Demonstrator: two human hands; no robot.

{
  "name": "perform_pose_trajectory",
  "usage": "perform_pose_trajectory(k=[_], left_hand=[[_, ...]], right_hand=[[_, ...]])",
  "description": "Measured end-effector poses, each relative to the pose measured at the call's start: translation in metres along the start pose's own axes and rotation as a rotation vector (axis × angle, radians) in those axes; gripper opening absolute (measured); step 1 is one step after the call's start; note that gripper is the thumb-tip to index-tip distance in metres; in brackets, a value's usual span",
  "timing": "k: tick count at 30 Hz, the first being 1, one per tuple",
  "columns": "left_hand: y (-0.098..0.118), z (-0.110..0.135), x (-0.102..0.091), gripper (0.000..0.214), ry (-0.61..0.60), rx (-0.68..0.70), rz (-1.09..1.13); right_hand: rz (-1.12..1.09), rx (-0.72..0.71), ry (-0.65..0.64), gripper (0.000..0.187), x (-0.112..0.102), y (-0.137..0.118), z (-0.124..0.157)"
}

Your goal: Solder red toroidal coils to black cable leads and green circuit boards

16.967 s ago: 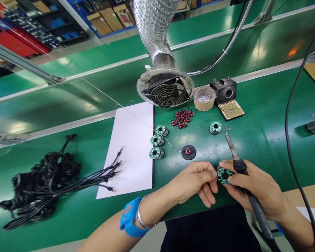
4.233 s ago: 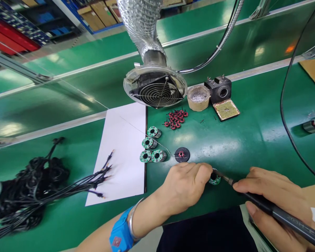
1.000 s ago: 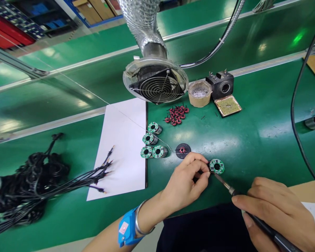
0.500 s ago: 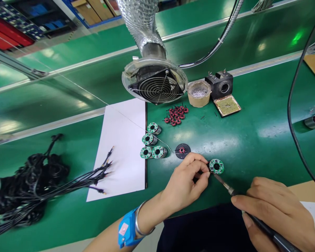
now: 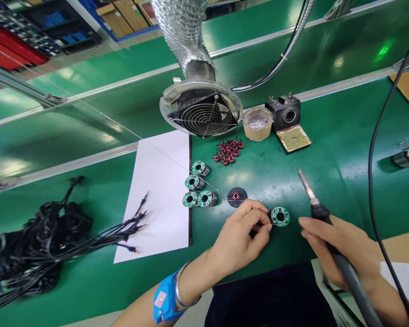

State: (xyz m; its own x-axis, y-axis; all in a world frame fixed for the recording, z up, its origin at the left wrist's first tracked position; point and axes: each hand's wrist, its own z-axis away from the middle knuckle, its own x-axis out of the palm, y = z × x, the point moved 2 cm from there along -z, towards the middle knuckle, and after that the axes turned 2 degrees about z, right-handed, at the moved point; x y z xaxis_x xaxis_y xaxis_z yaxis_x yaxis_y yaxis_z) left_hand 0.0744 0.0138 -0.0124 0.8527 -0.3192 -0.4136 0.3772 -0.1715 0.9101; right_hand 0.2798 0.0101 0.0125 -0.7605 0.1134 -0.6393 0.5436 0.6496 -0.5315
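Note:
My right hand (image 5: 344, 250) grips a soldering iron (image 5: 337, 259), its metal tip pointing up and left over the table, apart from any part. My left hand (image 5: 241, 231) is closed in a pinch at the left edge of a green ring-shaped circuit board (image 5: 286, 217). A fine strand shows by the thumb tip, but what the fingers pinch is too small to make out. Just beyond that hand, a small red-and-black coil (image 5: 236, 196) sits on a round black base (image 5: 241, 203), with a thin solder-like wire (image 5: 207, 182) reaching toward it.
Several metal cylinders topped with green boards (image 5: 199, 168) stand left of centre, near a pile of red coils (image 5: 228, 151). Behind are a solder pot (image 5: 258, 131), an iron stand (image 5: 286, 111) and a fume extractor (image 5: 204, 113). Black cables (image 5: 44, 240) lie across white paper (image 5: 160, 181); a cord (image 5: 371, 159) hangs right.
The soldering iron has come away from the board's lower left edge, and its tip now points upward to the right of it. My left hand stays almost where it was.

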Motion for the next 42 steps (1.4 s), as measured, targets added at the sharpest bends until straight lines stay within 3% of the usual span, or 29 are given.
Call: perform_pose_trajectory(k=[5,9,12,16,18,24,29,32,37,42], left_hand=[[-0.007,0.009,0.000,0.029,0.032,-0.172,0.204],[-0.012,0.011,0.002,0.005,0.149,-0.201,0.347],[-0.009,0.007,0.002,0.005,0.201,-0.009,0.230],[-0.001,0.004,0.004,0.024,0.076,0.411,-0.234],[0.001,0.004,0.004,0.027,0.051,0.493,-0.416],[0.003,0.004,0.004,0.015,0.197,0.354,-0.432],[0.000,0.005,0.006,0.034,0.170,0.263,-0.248],[-0.002,0.006,0.006,0.034,0.156,0.194,-0.161],[0.002,0.006,0.007,0.023,0.202,0.232,-0.367],[0.004,0.006,0.009,0.023,0.192,0.275,-0.424]], right_hand=[[-0.075,0.055,-0.127,0.028,0.033,0.016,0.009],[-0.113,0.093,-0.158,0.023,0.039,0.020,0.012],[-0.112,0.085,-0.157,0.024,0.040,0.021,0.013],[-0.082,0.076,-0.143,0.026,0.041,0.021,0.014],[-0.058,0.085,-0.122,0.027,0.041,0.019,0.013],[-0.093,0.149,-0.083,0.031,0.037,0.005,-0.001],[-0.096,0.146,-0.043,0.024,0.043,0.002,-0.005],[-0.081,0.130,-0.031,0.027,0.034,0.001,-0.003],[-0.042,0.092,-0.119,0.050,-0.008,-0.007,0.006],[-0.043,0.037,-0.145,0.031,-0.029,-0.021,0.012]])
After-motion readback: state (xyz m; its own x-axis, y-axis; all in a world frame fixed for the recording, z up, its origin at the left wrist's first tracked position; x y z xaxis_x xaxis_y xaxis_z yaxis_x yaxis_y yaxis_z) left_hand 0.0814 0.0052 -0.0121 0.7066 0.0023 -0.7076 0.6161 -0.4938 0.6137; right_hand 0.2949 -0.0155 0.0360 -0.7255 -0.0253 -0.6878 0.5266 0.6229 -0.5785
